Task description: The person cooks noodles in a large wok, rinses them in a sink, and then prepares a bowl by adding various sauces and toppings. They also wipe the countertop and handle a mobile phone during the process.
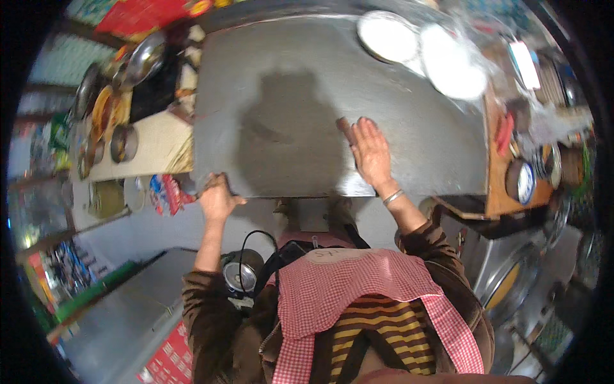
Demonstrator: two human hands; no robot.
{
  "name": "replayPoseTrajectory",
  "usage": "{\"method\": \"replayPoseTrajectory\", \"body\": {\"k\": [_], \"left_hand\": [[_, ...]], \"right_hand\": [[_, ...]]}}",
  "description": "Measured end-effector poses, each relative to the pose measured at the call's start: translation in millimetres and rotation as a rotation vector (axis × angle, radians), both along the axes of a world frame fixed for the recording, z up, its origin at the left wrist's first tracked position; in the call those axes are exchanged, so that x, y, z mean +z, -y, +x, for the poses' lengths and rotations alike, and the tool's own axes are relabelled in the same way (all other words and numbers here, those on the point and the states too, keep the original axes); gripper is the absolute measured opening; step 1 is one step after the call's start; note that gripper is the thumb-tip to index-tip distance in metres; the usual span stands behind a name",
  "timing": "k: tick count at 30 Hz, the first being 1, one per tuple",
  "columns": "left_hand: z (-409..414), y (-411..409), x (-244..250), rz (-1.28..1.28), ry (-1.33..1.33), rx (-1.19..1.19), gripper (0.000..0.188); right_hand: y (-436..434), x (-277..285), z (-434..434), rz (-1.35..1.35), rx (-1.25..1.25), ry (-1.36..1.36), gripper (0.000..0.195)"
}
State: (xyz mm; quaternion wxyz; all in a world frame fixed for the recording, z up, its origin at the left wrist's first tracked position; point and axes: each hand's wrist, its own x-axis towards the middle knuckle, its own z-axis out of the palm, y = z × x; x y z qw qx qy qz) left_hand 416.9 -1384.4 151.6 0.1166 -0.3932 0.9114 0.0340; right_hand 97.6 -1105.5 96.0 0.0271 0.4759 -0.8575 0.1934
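Observation:
A grey metal work table (292, 43) fills the middle of the head view, with a dark shadow on its top. My left hand (217, 199) rests at its near left corner, thumb pointing right, with no object seen in it. Over the right half of the table top, my right hand (371, 149) is spread flat, fingers pointing away from me and holding nothing; whether the palm touches the surface I cannot tell. A metal bracelet (393, 197) circles my right wrist.
White round plates or lids (388, 37) lie at the far right. A wooden board (499, 177) with a blue-rimmed bowl (524, 181) adjoins the table's right. On the left, a pale side table (163, 134) carries bowls, with a red and blue bag (165, 194) beside its near edge.

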Motion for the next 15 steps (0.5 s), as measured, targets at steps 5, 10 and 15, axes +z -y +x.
{"method": "replayPoseTrajectory", "body": {"k": [5,10,15], "left_hand": [[9.1,11.4,-1.2,0.035,0.047,-0.040,0.088],[19.4,22.5,-11.4,0.064,-0.065,-0.095,0.084],[83.6,88.2,-18.7,0.645,-0.644,0.027,0.060]], "right_hand": [[123.8,7.1,75.1,-0.031,0.284,0.057,0.063],[236.6,-9.8,141.0,-0.171,0.464,0.064,0.036],[344.1,36.6,214.0,-0.213,0.565,0.426,0.033]]}}
